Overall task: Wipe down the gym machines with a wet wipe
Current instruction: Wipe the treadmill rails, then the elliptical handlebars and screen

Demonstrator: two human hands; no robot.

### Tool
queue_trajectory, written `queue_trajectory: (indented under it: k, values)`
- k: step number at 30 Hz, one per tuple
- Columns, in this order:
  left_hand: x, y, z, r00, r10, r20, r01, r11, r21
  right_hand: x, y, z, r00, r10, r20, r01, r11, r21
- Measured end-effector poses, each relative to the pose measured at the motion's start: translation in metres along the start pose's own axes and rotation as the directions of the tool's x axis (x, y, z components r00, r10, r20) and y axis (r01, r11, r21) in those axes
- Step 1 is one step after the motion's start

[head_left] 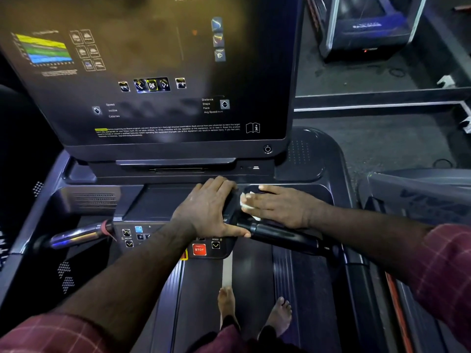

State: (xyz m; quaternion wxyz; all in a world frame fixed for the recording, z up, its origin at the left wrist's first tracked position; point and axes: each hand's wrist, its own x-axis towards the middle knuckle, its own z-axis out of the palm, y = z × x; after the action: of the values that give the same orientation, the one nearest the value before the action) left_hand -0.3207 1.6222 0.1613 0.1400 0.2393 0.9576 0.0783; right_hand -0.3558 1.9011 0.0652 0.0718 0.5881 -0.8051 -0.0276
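Small white wet wipe, scrunched up, on the dark treadmill tray, just below the big screen. Pinned there under the straight fingers of the right hand, palm down. Left hand just beside it, flat too, resting on the black handle with thumb along it, gripping nothing.
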Motion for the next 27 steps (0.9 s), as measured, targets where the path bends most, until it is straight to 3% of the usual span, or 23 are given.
queue_trajectory:
  k: [2,4,10,14,21,27]
  values:
    - [0.0,0.0,0.001,1.0,-0.002,0.003,0.002,1.0,0.009,-0.008,0.002,0.01,0.981,-0.171,0.088,0.178,0.981,-0.078]
    - [0.0,0.0,0.001,1.0,-0.002,0.002,0.002,1.0,0.01,-0.011,0.0,0.011,0.964,-0.224,0.146,0.244,0.959,-0.143]
    - [0.001,0.0,0.0,1.0,-0.002,0.015,0.002,1.0,0.001,-0.014,-0.008,0.003,0.989,-0.056,0.138,0.074,0.989,-0.126]
    - [0.001,0.0,0.001,1.0,0.007,0.017,-0.007,1.0,-0.002,-0.018,-0.001,-0.019,0.982,0.168,0.087,-0.147,0.967,-0.21]
    - [-0.001,-0.001,0.001,0.999,0.02,-0.025,-0.02,1.0,-0.012,-0.051,0.016,-0.056,0.928,0.123,0.352,-0.03,0.966,-0.258]
    - [-0.001,-0.001,0.003,0.999,0.025,-0.021,-0.024,1.0,0.011,-0.047,0.01,-0.052,0.923,0.201,0.328,-0.108,0.954,-0.28]
